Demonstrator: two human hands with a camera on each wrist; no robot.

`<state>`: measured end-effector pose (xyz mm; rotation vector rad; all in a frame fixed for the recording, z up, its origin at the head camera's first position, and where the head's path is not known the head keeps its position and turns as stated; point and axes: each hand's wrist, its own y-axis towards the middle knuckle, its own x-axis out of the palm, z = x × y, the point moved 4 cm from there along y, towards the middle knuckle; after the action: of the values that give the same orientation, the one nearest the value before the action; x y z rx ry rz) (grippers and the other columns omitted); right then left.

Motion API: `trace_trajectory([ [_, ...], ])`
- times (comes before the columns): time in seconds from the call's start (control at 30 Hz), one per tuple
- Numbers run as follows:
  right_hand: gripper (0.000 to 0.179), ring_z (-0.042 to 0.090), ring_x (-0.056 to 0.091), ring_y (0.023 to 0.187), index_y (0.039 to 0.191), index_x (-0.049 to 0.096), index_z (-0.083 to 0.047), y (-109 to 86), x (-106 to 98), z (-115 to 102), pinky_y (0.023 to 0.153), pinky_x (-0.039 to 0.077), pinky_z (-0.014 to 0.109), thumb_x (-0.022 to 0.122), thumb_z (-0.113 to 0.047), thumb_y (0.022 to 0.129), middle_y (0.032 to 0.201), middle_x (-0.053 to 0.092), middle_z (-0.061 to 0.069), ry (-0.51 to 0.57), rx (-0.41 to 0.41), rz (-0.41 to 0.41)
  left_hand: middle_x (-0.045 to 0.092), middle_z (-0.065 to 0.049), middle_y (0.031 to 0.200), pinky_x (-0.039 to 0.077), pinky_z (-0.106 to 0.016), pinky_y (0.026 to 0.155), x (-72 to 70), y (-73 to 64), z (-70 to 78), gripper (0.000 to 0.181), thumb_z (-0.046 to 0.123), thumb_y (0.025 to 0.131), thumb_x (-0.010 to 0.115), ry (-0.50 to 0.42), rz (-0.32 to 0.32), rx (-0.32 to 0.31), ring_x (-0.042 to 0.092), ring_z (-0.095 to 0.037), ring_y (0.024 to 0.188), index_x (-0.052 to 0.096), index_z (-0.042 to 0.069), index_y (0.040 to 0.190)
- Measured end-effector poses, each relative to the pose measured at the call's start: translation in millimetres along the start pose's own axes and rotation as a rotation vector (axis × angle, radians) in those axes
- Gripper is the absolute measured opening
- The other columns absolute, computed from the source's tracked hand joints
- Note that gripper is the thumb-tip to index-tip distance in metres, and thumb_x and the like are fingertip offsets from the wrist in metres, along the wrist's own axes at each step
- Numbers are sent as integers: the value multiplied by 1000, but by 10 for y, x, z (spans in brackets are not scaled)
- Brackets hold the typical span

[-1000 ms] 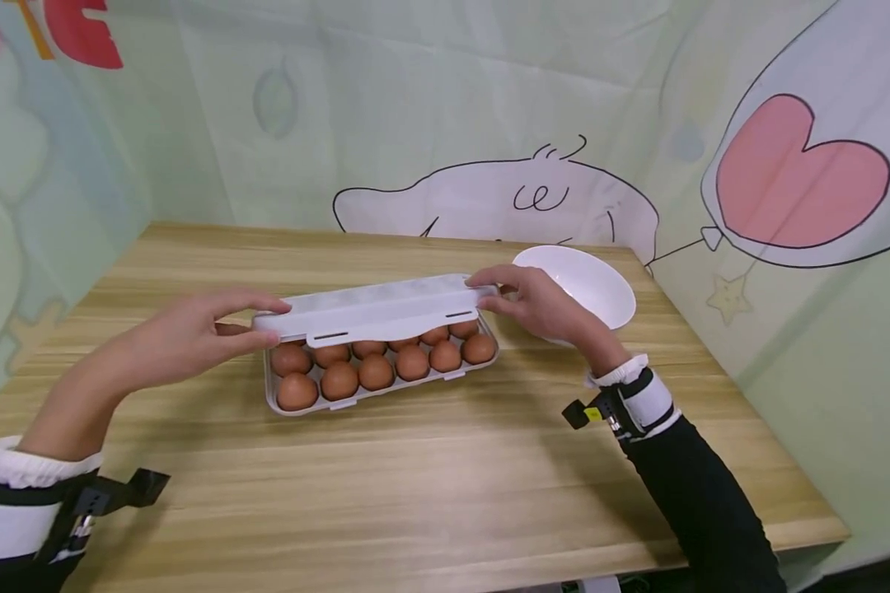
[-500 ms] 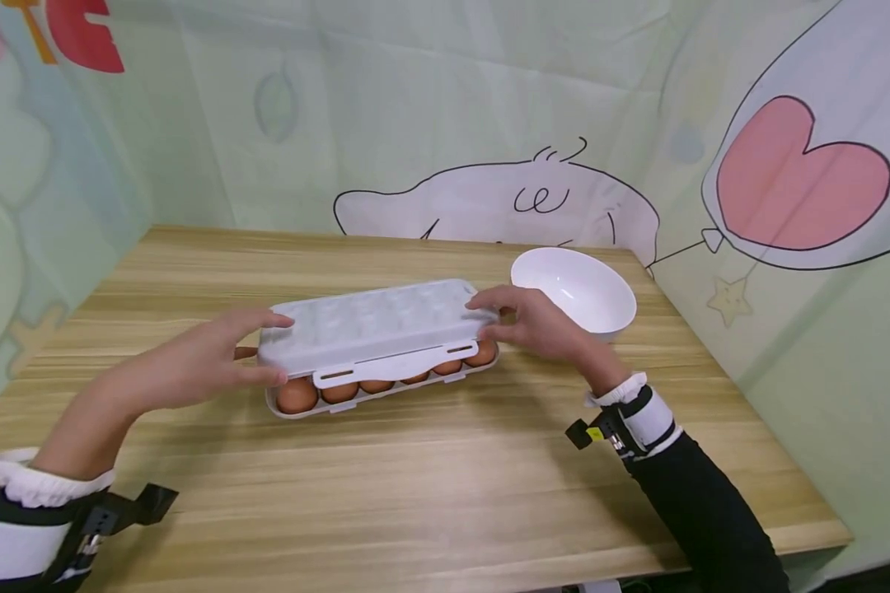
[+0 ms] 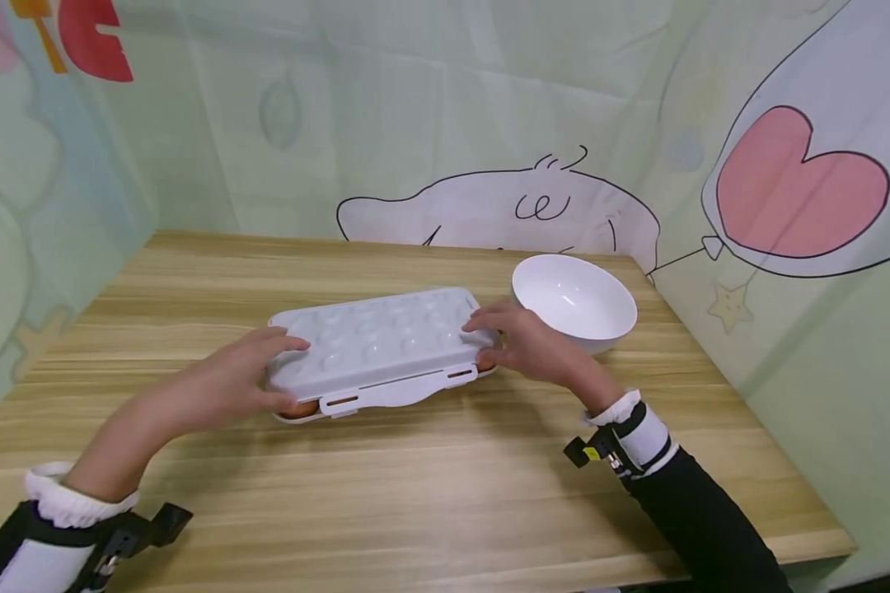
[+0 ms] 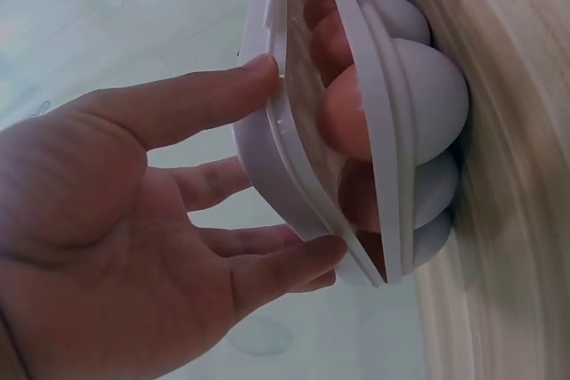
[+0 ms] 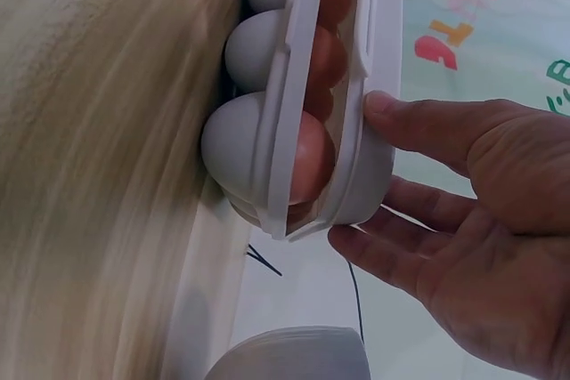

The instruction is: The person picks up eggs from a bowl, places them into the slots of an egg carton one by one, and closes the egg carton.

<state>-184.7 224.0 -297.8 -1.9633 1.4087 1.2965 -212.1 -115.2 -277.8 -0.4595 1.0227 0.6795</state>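
Note:
A white egg carton lies on the wooden table, its dimpled lid [image 3: 374, 342] tilted down over the tray with a narrow gap at the front. Brown eggs [image 4: 346, 113] show through that gap in both wrist views, seated in the rounded cups of the tray [image 5: 245, 144]. My left hand [image 3: 230, 375] holds the lid's left end, thumb at the front corner and fingers over the end. At the opposite end my right hand [image 3: 526, 342] grips the lid between thumb and fingers. Most eggs are hidden under the lid.
A white bowl [image 3: 574, 301] stands on the table [image 3: 445, 494] just behind my right hand, close to the carton's right end. Cloth walls [image 3: 430, 107] with cartoon prints rise along the table's back and sides.
Both hands have swung the lid forward and down. The rows of eggs seen a second ago are now mostly covered, and the left hand has shifted right with the lid.

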Motion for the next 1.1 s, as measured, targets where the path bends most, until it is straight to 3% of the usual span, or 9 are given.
trace_trajectory([
  [0.3,36,13,48,113,113,66,-17,-10,82,-2,90,43,31,76,-20,79,121,57,0,-97,-30,-16,32,-34,134,32,-59,95,106,14,25,65,18,73,80,38,9,-30,29,-48,123,50,-4,127],
  [0.57,36,15,46,115,113,67,-18,-12,132,23,93,42,32,76,-18,79,124,55,1,-100,-25,-35,33,-35,133,33,-59,94,143,-5,57,60,24,77,77,82,30,-31,32,-48,122,52,-3,125],
  [1.1,27,19,45,117,107,70,-20,-9,149,11,95,40,36,75,-18,80,127,54,8,-127,-54,-46,28,-35,137,29,-61,96,158,6,51,59,32,78,75,90,-4,-87,28,-49,125,55,1,124],
])
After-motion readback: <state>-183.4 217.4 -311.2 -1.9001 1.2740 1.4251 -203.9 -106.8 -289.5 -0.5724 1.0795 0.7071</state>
